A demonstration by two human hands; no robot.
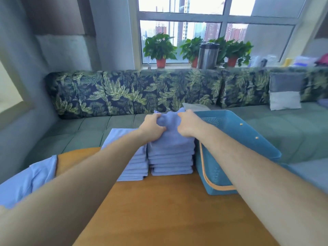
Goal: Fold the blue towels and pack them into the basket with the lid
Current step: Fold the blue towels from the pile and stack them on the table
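Note:
Two stacks of folded blue towels stand on the wooden table (159,201): a taller right stack (171,157) and a lower left stack (136,167). My left hand (152,127) and my right hand (188,124) both grip a bunched blue towel (168,121) on top of the right stack, one at each side. The blue basket (213,174) with an orange band stands just right of the stacks, and its perforated blue lid (236,128) lies tilted on top. An unfolded blue towel (26,180) hangs over the table's left edge.
A green sofa (88,132) with leaf-patterned back cushions runs behind the table. A grey and white pillow (285,91) leans at the right. Potted plants (159,48) and a metal flask (207,55) stand on the windowsill.

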